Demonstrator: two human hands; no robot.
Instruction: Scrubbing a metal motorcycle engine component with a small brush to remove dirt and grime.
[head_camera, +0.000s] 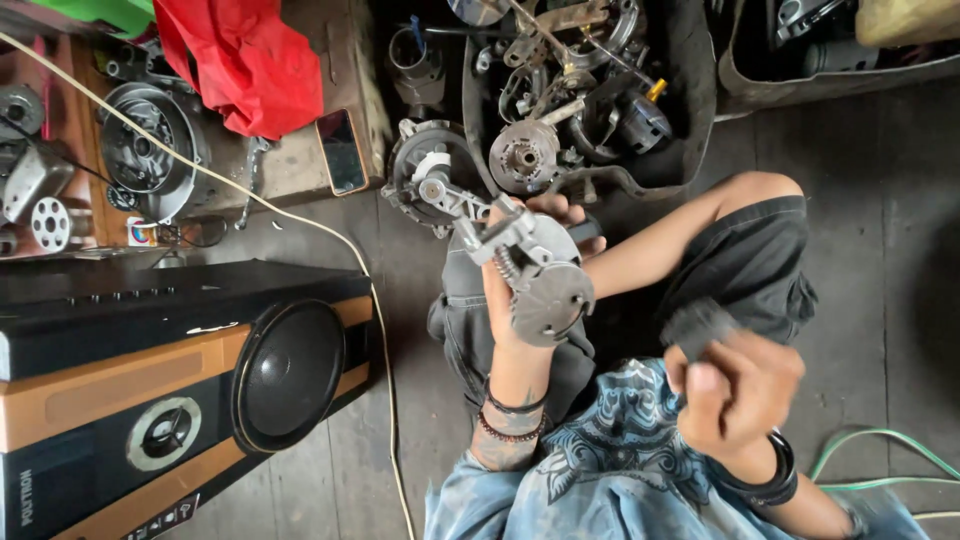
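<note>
The left hand (515, 300) grips a grey metal motor assembly (530, 270), fingers wrapped behind it; the right hand (735, 385) clenches a blurred dark block (695, 325).

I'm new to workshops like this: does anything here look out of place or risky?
A phone lies on the edge of the low wooden board beside a red cloth and greasy engine parts, an odd spot for it.

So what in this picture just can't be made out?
Head view:
- The dark object in the right hand: motion blur hides its shape.
- The far side of the metal motor part: the left hand covers it.
- The speaker box: cut off by the left edge.
- The parts in the tray: too tangled.
</note>
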